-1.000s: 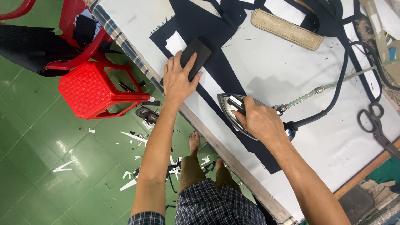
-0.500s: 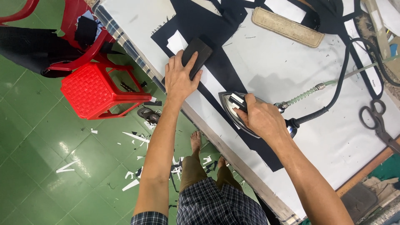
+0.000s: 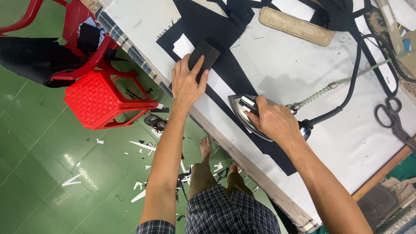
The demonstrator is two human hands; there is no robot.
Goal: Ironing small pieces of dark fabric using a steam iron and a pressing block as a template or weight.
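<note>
Biggest thing here is the white-covered ironing table (image 3: 303,78), running diagonally across the shot over a green tiled floor (image 3: 52,173) littered with white and dark scraps. Laid along the table's near edge is a long piece of dark navy fabric (image 3: 225,26), with a white strip on it between the two hands. Off to the left on the floor sits a red plastic stool (image 3: 104,102), with a red chair (image 3: 73,26) behind it carrying dark cloth. Then the steam iron (image 3: 247,117), sitting flat on the dark fabric with its tip pointing toward the table edge, a black cable and a braided hose running off behind it. The right hand (image 3: 273,121) has its fingers wrapped tight around the iron's handle. The left hand (image 3: 186,82) lies flat with fingers spread a bit, pressing on a small black block (image 3: 203,56) that rests on the fabric. A tan padded block (image 3: 297,26) lies farther back, and black scissors (image 3: 392,117) sit near the right edge.
</note>
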